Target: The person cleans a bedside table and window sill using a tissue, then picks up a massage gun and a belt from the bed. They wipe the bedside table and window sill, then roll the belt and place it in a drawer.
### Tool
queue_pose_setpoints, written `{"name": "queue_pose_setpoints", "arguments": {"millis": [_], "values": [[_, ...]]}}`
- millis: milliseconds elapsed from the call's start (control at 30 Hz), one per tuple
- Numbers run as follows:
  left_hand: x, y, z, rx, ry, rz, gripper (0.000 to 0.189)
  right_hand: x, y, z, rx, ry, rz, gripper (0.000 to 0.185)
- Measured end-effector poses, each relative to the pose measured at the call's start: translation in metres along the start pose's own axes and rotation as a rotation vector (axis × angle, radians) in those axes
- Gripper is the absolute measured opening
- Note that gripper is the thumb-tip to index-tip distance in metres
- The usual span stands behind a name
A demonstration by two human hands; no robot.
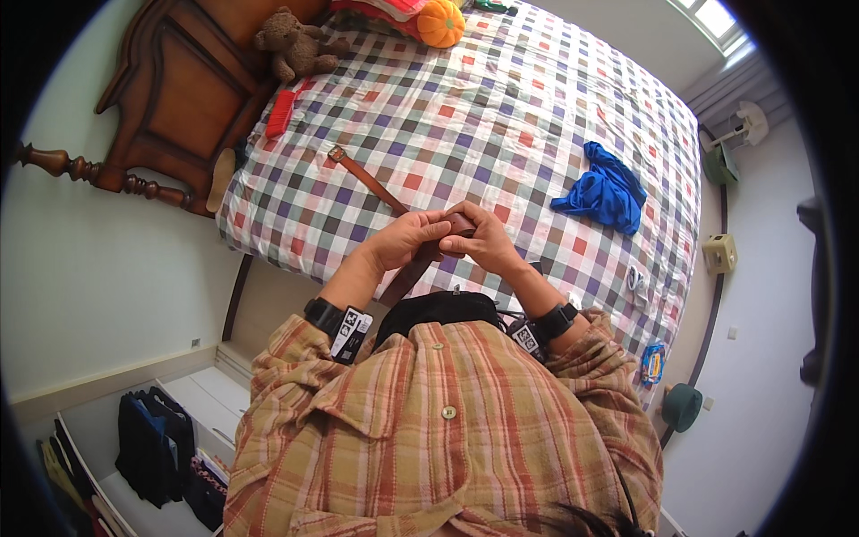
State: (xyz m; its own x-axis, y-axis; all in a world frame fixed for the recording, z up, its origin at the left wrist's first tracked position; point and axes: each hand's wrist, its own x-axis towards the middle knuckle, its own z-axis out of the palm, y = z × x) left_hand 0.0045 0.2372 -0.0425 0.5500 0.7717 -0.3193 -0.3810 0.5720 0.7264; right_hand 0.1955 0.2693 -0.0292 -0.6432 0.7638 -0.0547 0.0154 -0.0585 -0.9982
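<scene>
A brown leather belt (368, 181) lies partly on the checked bedspread, its metal buckle (337, 154) up and to the left of my hands. My left hand (402, 238) pinches the belt between thumb and fingers. Close beside it, my right hand (480, 238) grips a bent, darker part of the leather (460, 225). Another dark stretch of belt (408, 275) hangs below the hands towards my body. The fingers hide part of how the leather is folded.
On the bed are a crumpled blue cloth (604, 189), a brown teddy bear (298, 45), a red brush (282, 113), an orange pumpkin cushion (441, 23) and a blue packet (652, 364). A wooden headboard (194, 80) stands at the left. Dark clothes (151, 446) hang at lower left.
</scene>
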Motion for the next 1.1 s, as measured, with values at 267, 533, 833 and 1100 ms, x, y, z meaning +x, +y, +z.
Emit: {"name": "queue_pose_setpoints", "arguments": {"millis": [267,533,833,1100], "values": [[0.003,-0.001,0.003,0.222,0.064,-0.015,0.046,-0.003,-0.017,-0.007,-0.812,-0.091,-0.453,0.048],[-0.004,0.009,0.018,-0.074,-0.152,0.118,0.052,-0.003,-0.018,0.003,-0.067,0.087,-0.168,0.045],[-0.006,0.021,0.025,0.234,0.068,0.002,0.040,-0.001,-0.043,-0.006,-0.702,-0.100,-0.422,0.047],[-0.007,0.024,0.026,0.089,0.008,0.033,0.043,-0.001,-0.036,-0.001,-0.062,0.155,-0.143,0.042]]}}
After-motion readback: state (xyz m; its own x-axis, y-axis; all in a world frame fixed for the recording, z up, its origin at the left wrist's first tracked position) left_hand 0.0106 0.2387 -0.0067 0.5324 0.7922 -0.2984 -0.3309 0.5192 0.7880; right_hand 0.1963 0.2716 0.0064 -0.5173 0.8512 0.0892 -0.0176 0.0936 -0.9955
